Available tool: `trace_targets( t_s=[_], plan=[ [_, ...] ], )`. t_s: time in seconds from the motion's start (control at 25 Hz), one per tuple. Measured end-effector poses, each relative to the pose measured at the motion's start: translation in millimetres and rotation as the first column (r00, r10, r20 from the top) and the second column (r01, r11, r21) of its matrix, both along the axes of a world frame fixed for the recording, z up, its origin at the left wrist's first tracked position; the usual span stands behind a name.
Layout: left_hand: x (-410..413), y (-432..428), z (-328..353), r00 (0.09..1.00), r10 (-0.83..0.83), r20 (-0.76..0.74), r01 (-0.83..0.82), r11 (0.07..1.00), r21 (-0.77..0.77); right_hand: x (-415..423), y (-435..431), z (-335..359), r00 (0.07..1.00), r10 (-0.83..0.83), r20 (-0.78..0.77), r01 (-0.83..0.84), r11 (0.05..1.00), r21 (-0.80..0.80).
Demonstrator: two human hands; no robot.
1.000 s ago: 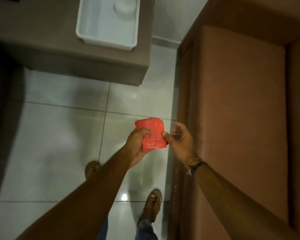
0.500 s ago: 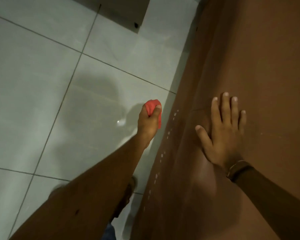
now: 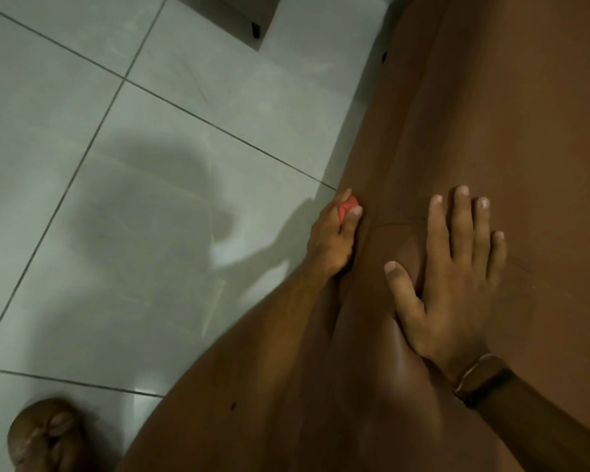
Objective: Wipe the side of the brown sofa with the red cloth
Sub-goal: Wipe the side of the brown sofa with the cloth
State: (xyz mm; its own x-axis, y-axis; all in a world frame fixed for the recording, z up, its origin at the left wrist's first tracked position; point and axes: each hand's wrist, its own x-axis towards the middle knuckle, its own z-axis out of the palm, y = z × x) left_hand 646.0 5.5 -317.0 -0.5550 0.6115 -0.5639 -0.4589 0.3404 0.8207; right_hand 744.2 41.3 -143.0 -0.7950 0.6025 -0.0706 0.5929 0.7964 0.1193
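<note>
The brown sofa [image 3: 491, 97] fills the right half of the head view, and I look down along its arm. My left hand [image 3: 332, 240] is closed around the red cloth [image 3: 347, 205] and presses it against the sofa's outer side, close to the floor. Only a small red patch of the cloth shows between thumb and fingers. My right hand [image 3: 457, 284] lies flat on top of the sofa arm with fingers spread, holding nothing. A dark band sits on its wrist.
Grey floor tiles [image 3: 150, 199] cover the left of the view, with my shadow on them. A corner of a dark low table [image 3: 249, 22] shows at the top. My foot [image 3: 45, 434] stands at the bottom left.
My left hand has carried the cloth rightward from above the floor onto the sofa's side. The right hand stays flat on the arm. The view has come closer.
</note>
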Motion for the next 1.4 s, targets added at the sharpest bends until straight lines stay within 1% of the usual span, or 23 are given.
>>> trace_targets(
  t_s=[0.08, 0.12, 0.16, 0.28, 0.32, 0.4, 0.48, 0.52, 0.56, 0.6, 0.68, 0.72, 0.8, 0.92, 1.0, 1.12, 1.16, 1.2, 1.28, 1.32, 1.4],
  plan=[
    [6, -5, -16, 0.992, 0.073, 0.106, -0.066, 0.996, -0.065, -1, 1, 1, 1.0, 0.002, 0.002, -0.002, 1.0, 0.0],
    [10, -9, -15, 0.987, 0.087, 0.136, -0.077, 0.994, -0.078, -2, 0, 0, 1.0, 0.0, -0.003, 0.0, 1.0, 0.001],
    [13, -14, -7, 0.986, 0.083, 0.145, -0.075, 0.995, -0.062, -3, -1, -1, 1.0, -0.007, -0.007, 0.007, 1.0, 0.007],
    [14, -13, 20, 0.991, 0.062, 0.116, -0.069, 0.996, 0.054, -1, -1, 0, 1.0, -0.014, -0.018, 0.014, 1.0, 0.0],
    [12, -11, 21, 0.99, 0.067, 0.123, -0.074, 0.996, 0.055, 0, -1, 1, 1.0, -0.009, -0.016, 0.009, 1.0, -0.006],
    [10, -15, 10, 0.98, 0.1, 0.175, -0.098, 0.995, -0.021, 0, 0, 1, 1.0, -0.005, -0.004, 0.005, 1.0, -0.021],
    [30, -39, 1, 0.963, 0.136, 0.231, -0.099, 0.981, -0.165, -2, 0, 2, 1.0, -0.005, 0.01, 0.005, 1.0, -0.026],
    [43, -53, 3, 0.961, 0.154, 0.23, -0.108, 0.974, -0.2, -2, 0, 3, 1.0, -0.004, 0.017, 0.005, 1.0, -0.03],
    [53, -62, 10, 0.96, 0.158, 0.232, -0.112, 0.974, -0.199, -2, 1, 5, 1.0, -0.008, 0.026, 0.009, 0.999, -0.036],
    [58, -66, 18, 0.963, 0.152, 0.221, -0.117, 0.98, -0.161, 0, -1, 7, 0.999, -0.01, 0.033, 0.012, 0.999, -0.05],
    [51, -56, 24, 0.977, 0.118, 0.176, -0.117, 0.993, -0.015, 3, -5, 9, 0.999, -0.012, 0.036, 0.015, 0.997, -0.077],
    [44, -47, 25, 0.983, 0.1, 0.157, -0.105, 0.994, 0.027, 5, -6, 10, 0.999, -0.01, 0.045, 0.013, 0.997, -0.08],
    [33, -38, 18, 0.979, 0.11, 0.17, -0.111, 0.994, -0.005, 7, -9, 11, 0.998, -0.002, 0.066, 0.008, 0.995, -0.1],
    [54, -62, 13, 0.959, 0.171, 0.227, -0.133, 0.975, -0.177, 16, -22, 14, 0.998, -0.044, 0.055, 0.052, 0.988, -0.144],
    [77, -84, 31, 0.952, 0.188, 0.24, -0.154, 0.976, -0.153, 30, -42, 16, 0.995, -0.084, 0.051, 0.091, 0.984, -0.152],
    [89, -91, 29, 0.974, 0.123, 0.191, -0.122, 0.992, -0.015, 40, -62, 13, 0.995, -0.098, 0.033, 0.102, 0.987, -0.128],
    [85, -90, 20, 0.979, 0.104, 0.175, -0.102, 0.995, -0.022, 39, -61, 12, 0.995, -0.096, 0.031, 0.099, 0.987, -0.124],
    [83, -90, 13, 0.973, 0.114, 0.201, -0.105, 0.993, -0.057, 39, -60, 12, 0.995, -0.094, 0.033, 0.098, 0.986, -0.132],
    [89, -99, 4, 0.952, 0.163, 0.261, -0.115, 0.975, -0.189, 44, -61, 14, 0.995, -0.102, 0.024, 0.104, 0.983, -0.152],
    [96, -108, 5, 0.949, 0.176, 0.263, -0.117, 0.967, -0.226, 49, -65, 14, 0.994, -0.109, 0.021, 0.111, 0.981, -0.157],
    [109, -121, 15, 0.95, 0.162, 0.269, -0.11, 0.974, -0.199, 60, -77, 15, 0.991, -0.129, 0.023, 0.131, 0.978, -0.162]
  ],
)
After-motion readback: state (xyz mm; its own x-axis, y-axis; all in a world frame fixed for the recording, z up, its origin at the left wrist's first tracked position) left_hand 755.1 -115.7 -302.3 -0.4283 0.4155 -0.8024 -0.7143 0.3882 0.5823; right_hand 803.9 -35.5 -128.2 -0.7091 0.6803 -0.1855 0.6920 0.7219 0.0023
